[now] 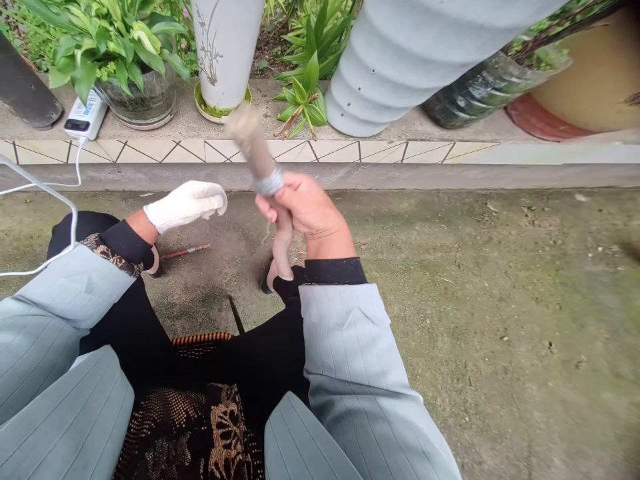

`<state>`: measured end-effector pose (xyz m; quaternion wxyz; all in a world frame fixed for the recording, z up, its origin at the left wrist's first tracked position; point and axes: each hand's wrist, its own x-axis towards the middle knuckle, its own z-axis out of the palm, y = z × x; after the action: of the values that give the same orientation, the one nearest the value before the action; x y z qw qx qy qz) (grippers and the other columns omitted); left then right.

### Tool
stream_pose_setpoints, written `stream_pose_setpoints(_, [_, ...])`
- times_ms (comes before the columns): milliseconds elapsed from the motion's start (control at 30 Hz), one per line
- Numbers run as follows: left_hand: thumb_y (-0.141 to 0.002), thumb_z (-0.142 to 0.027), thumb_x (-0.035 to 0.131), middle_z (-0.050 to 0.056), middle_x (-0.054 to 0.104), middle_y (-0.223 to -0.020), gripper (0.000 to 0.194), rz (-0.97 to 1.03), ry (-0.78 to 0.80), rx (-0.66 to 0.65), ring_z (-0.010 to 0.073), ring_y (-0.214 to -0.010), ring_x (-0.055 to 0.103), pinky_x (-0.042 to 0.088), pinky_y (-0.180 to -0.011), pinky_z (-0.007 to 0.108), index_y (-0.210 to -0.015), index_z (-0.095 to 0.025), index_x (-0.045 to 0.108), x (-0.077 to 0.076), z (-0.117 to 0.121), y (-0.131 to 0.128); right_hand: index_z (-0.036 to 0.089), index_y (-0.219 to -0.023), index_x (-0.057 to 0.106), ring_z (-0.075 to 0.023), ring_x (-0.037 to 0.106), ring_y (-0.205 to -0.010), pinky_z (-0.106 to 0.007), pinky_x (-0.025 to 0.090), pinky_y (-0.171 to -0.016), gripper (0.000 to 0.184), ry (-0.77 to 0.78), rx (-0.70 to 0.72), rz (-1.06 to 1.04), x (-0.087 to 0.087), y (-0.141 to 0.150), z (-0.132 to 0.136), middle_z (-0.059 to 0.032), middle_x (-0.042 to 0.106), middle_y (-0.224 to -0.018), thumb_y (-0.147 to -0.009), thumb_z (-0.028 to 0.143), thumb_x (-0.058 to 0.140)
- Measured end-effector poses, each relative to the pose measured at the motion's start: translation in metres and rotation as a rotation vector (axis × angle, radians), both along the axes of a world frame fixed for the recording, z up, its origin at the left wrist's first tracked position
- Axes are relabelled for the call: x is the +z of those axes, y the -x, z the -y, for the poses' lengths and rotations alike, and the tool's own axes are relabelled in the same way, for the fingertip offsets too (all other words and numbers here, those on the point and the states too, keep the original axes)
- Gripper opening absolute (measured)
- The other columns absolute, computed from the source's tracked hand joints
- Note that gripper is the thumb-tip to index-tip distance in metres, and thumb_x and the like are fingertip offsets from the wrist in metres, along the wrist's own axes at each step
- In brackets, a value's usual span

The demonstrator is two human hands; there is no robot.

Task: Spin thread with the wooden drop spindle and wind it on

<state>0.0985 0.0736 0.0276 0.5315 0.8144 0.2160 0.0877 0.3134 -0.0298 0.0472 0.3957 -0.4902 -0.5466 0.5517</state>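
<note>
My right hand (303, 203) is bare and wrapped round a wooden stick (283, 243). The stick's thick upper end is blurred by motion, and a silvery grey band binds it just above my fingers. Its slightly bent lower part hangs down beside my shoe. To the left, my left hand (186, 205) wears a white glove and is held above the concrete, its fingers curled together. Whatever they may hold is hidden. On the ground below the glove lies a thin reddish rod (187, 252).
A tiled ledge (310, 152) runs across ahead, bearing a leafy potted plant (135, 93), a white pot (223, 60) and a large ribbed grey pot (380, 67). A white power bank (86, 119) with a cable sits there; the white cable (75, 220) loops near my left arm.
</note>
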Motion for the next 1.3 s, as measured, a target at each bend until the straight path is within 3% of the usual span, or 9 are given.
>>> stream_pose_setpoints(100, [-0.083,-0.032,0.055,0.001,0.061,-0.070,0.022,-0.094,-0.021,-0.115,0.0091,-0.060,0.050,0.040,-0.060,0.019,-0.075,-0.013,0.064,0.002,0.008,-0.005,0.017,-0.082,0.056,-0.0079,0.049,-0.051,-0.020,0.040,-0.047,0.041,-0.053,-0.463,0.081,-0.009,-0.011,-0.007,0.0013,0.055,-0.061,-0.082,0.058,0.056])
stream_pose_setpoints(233, [-0.079,-0.030,0.056,-0.001,0.060,-0.064,0.021,-0.147,-0.006,-0.257,0.0100,-0.061,0.051,0.040,-0.063,0.019,-0.066,-0.014,0.063,0.008,0.013,-0.007,0.016,-0.078,0.058,-0.0097,0.049,-0.051,-0.021,0.039,-0.048,0.034,0.095,-0.495,0.395,-0.030,-0.020,-0.015,0.0001,0.055,-0.060,-0.082,0.050,0.059])
stream_pose_setpoints(400, [-0.079,-0.029,0.055,0.001,0.062,-0.067,0.021,-0.127,-0.056,-0.212,0.0111,-0.064,0.054,0.040,-0.065,0.020,-0.067,-0.014,0.065,0.015,0.005,-0.001,0.016,-0.075,0.064,-0.0136,0.053,-0.063,-0.026,0.038,-0.060,0.021,0.204,-0.122,0.792,-0.033,-0.011,-0.012,-0.0016,0.059,-0.064,-0.076,0.037,0.066])
stream_pose_setpoints(567, [-0.081,-0.029,0.056,0.002,0.061,-0.068,0.021,-0.082,-0.114,-0.063,0.0100,-0.062,0.051,0.040,-0.062,0.021,-0.073,-0.012,0.065,0.011,-0.005,0.005,0.017,-0.071,0.062,-0.0091,0.050,-0.055,-0.023,0.039,-0.055,0.024,0.304,0.524,0.384,-0.012,0.006,-0.001,0.0015,0.059,-0.062,-0.072,0.040,0.069])
stream_pose_setpoints(633, [-0.083,-0.032,0.054,0.002,0.060,-0.070,0.024,-0.045,-0.059,-0.038,0.0091,-0.059,0.049,0.039,-0.059,0.020,-0.077,-0.011,0.064,0.007,-0.004,0.005,0.017,-0.073,0.059,-0.0083,0.048,-0.054,-0.023,0.040,-0.054,0.030,0.174,0.386,0.158,-0.003,0.007,0.002,0.0016,0.058,-0.064,-0.073,0.046,0.068])
stream_pose_setpoints(800, [-0.084,-0.030,0.054,0.003,0.063,-0.074,0.022,-0.097,0.004,-0.152,0.0086,-0.060,0.051,0.039,-0.057,0.019,-0.079,-0.013,0.066,0.005,0.007,0.000,0.019,-0.079,0.053,-0.0098,0.047,-0.055,-0.022,0.040,-0.050,0.040,-0.073,-0.442,0.098,-0.004,-0.007,-0.006,0.0001,0.053,-0.064,-0.083,0.059,0.053])
stream_pose_setpoints(900, [-0.082,-0.030,0.054,0.002,0.064,-0.070,0.023,-0.128,0.023,-0.245,0.0099,-0.062,0.053,0.041,-0.061,0.019,-0.073,-0.013,0.066,0.010,0.014,-0.004,0.018,-0.076,0.054,-0.0107,0.047,-0.055,-0.023,0.039,-0.051,0.037,0.032,-0.508,0.330,-0.021,-0.017,-0.013,-0.0006,0.053,-0.063,-0.083,0.055,0.055])
stream_pose_setpoints(1100, [-0.080,-0.031,0.055,0.002,0.063,-0.069,0.023,-0.113,-0.024,-0.217,0.0111,-0.063,0.054,0.040,-0.061,0.020,-0.071,-0.014,0.067,0.018,0.009,-0.002,0.017,-0.072,0.062,-0.0136,0.053,-0.063,-0.026,0.038,-0.059,0.022,0.198,-0.080,0.827,-0.031,-0.012,-0.010,-0.0012,0.058,-0.063,-0.077,0.038,0.066])
stream_pose_setpoints(1300, [-0.080,-0.031,0.056,0.002,0.060,-0.069,0.021,-0.085,-0.101,-0.045,0.0105,-0.062,0.052,0.040,-0.061,0.021,-0.076,-0.013,0.065,0.013,-0.004,0.004,0.017,-0.073,0.063,-0.0088,0.051,-0.055,-0.022,0.039,-0.054,0.028,0.245,0.469,0.355,-0.014,0.006,0.000,0.0016,0.059,-0.062,-0.072,0.044,0.070])
